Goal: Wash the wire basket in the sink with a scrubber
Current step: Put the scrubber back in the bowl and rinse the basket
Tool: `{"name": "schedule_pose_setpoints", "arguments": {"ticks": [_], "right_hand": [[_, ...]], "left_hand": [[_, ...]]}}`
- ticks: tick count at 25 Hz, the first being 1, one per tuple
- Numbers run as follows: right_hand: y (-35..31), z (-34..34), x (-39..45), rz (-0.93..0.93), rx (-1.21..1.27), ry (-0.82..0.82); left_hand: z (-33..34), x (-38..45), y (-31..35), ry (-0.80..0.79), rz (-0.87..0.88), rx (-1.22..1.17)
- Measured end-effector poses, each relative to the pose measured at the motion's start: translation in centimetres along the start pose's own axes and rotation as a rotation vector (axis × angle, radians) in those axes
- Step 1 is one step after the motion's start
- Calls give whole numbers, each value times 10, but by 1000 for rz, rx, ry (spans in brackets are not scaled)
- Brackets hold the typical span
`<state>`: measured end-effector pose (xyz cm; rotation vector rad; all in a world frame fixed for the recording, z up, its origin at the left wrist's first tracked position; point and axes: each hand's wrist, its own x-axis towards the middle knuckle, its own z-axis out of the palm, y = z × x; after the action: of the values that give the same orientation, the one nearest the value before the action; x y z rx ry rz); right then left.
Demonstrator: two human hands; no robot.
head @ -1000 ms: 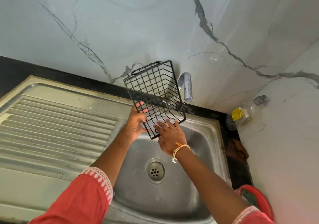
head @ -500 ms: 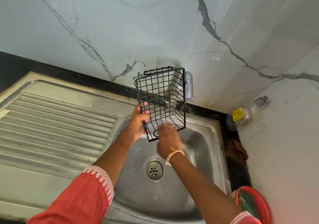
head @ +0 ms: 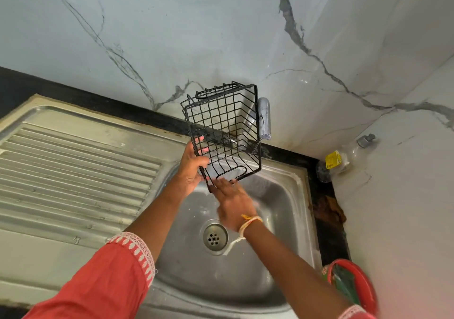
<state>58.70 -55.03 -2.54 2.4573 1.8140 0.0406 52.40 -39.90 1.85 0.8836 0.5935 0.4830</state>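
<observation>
head view – looks forward-down, close over sink.

Chrome tap at back wall w/ grey-veined marble; clear bottle w/ yellow label in counter's back right corner; brown patch on right edge; red container near front right.

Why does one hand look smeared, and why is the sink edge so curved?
Head view: the right hand is motion-blurred at the wire basket, while the left hand gripping it is sharper; the wide-angle lens bows the sink rim; glare whitens the lower right corner.
</observation>
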Motion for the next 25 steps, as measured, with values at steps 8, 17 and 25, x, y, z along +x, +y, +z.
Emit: {"name": "schedule_pose_setpoints", "arguments": {"ticks": [8, 17, 25], "right_hand": [[6, 3, -15, -71, -58, -7], [-29, 6, -13, 104, 41, -35], [-7, -5, 7, 439, -62, -151]], "left_hand": [[-5, 1, 4, -37, 23, 65], [-6, 7, -3, -25, 7, 7], [-4, 6, 4, -10, -37, 42]]}}
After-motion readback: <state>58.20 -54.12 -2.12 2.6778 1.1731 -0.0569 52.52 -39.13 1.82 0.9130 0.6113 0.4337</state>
